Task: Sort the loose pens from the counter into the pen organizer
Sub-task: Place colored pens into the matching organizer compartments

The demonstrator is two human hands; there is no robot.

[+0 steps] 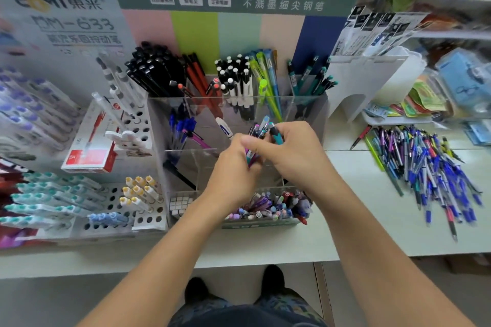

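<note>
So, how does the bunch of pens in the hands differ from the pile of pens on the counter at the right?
The bunch of pens is small and held above the clear organizer; the pile of pens is far larger and lies flat on the counter. The bunch is gathered roughly parallel, gripped by the left hand and right hand; the pile is spread loosely, pens crossing, untouched. Both mix teal, purple and blue pens.

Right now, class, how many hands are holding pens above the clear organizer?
2: the left hand and the right hand meet over the organizer, both gripping one bundle of pens.
</note>
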